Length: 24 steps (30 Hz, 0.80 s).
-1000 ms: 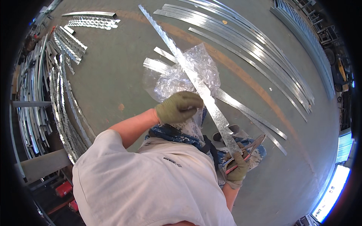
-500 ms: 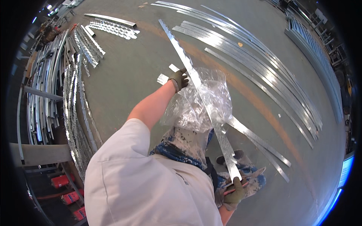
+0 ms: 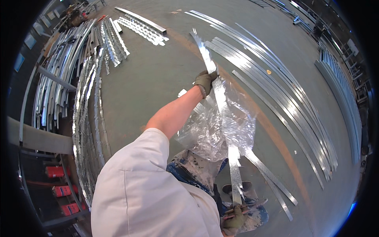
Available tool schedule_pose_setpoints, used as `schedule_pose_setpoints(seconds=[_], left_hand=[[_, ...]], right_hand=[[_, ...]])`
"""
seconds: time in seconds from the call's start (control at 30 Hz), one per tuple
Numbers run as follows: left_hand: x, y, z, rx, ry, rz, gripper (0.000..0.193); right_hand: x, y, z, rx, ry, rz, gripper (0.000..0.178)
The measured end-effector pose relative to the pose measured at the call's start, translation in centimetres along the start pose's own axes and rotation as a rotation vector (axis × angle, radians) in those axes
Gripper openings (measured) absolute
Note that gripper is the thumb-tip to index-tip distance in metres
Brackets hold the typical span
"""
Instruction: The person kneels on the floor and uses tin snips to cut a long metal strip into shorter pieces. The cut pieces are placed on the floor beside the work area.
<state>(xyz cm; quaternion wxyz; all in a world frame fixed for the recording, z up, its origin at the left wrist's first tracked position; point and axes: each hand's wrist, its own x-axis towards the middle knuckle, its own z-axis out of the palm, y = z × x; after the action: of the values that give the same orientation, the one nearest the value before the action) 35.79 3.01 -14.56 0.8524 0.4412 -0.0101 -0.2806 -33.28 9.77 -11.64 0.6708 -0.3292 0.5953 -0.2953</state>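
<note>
My left hand [image 3: 206, 82], in a dark green glove, is closed around the upper part of a long, shiny metal strip [image 3: 222, 103]. The strip's far end is notched. My right hand [image 3: 233, 222], also gloved, grips the strip's near end together with a red-handled tool [image 3: 252, 206] that looks like snips; my fingers partly hide it. A crumpled clear plastic sheet [image 3: 205, 136] lies under the middle of the strip, over my knees. From under the plastic, two more metal strips [image 3: 272, 179] stick out toward the lower right.
Long flat metal strips [image 3: 272, 85] lie on the floor at right, beyond an orange floor line [image 3: 272, 136]. Bundled profiles [image 3: 343, 106] lie farther right. At left are a rack of metal lengths [image 3: 59, 79], jagged strips [image 3: 85, 118] and red containers [image 3: 63, 191].
My left hand has moved farther up the strip and now wraps across it. The strip stands more upright in view. My right hand still holds the near end; the view has shifted.
</note>
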Motion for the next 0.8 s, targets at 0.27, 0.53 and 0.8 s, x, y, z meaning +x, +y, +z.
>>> schedule_pose_setpoints(seconds=[0.27,0.53,0.8], left_hand=[[-6.8,5.8,1.9,0.156,0.122,0.251,0.025],[-11.7,6.8,-2.3,0.178,0.252,0.288,0.021],[-16.7,10.1,2.3,0.236,0.281,0.342,0.023]], right_hand=[[3.8,0.5,-1.4,-0.134,-0.024,0.032,0.024],[7.5,0.8,-3.6,0.026,-0.040,0.158,0.012],[8.9,2.3,-5.6,0.076,-0.060,0.121,0.012]])
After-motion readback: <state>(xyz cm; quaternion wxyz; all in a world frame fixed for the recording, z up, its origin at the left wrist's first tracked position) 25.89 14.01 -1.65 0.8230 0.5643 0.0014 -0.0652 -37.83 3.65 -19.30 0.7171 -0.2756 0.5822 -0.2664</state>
